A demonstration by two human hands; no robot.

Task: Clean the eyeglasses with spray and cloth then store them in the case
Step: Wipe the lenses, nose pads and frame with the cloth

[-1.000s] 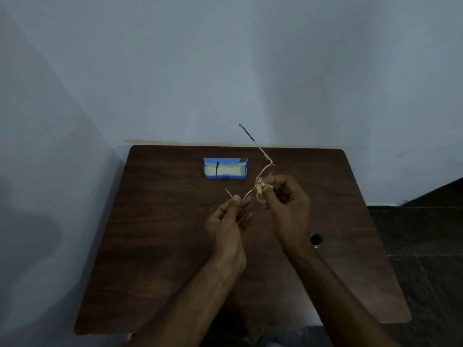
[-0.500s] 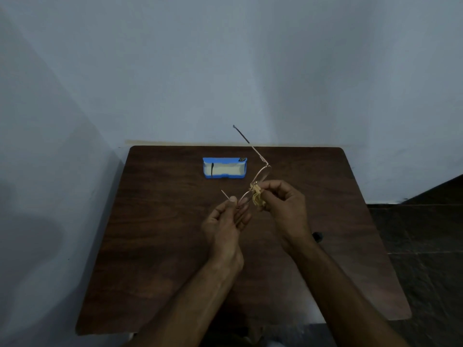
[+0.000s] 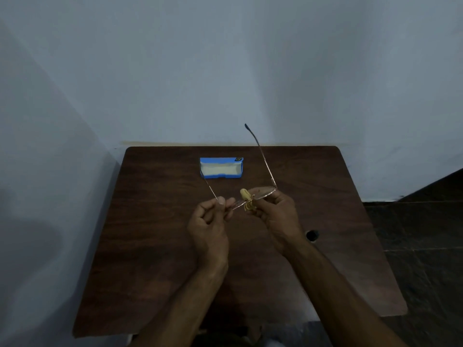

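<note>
Above the dark wooden table, both hands hold the eyeglasses up off the surface.

From the head view, the left hand is pinched shut on one end of the thin frame, and the right hand is closed on the other lens with a small yellow cloth bunched at the bridge between the two grips. Both temple arms stick out away from the person. Beyond the hands, the blue case lies open on the table, well apart from them.

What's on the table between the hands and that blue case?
Only bare wood in the head view; the eyeglasses cross that gap above the table, toward the blue case.
</note>
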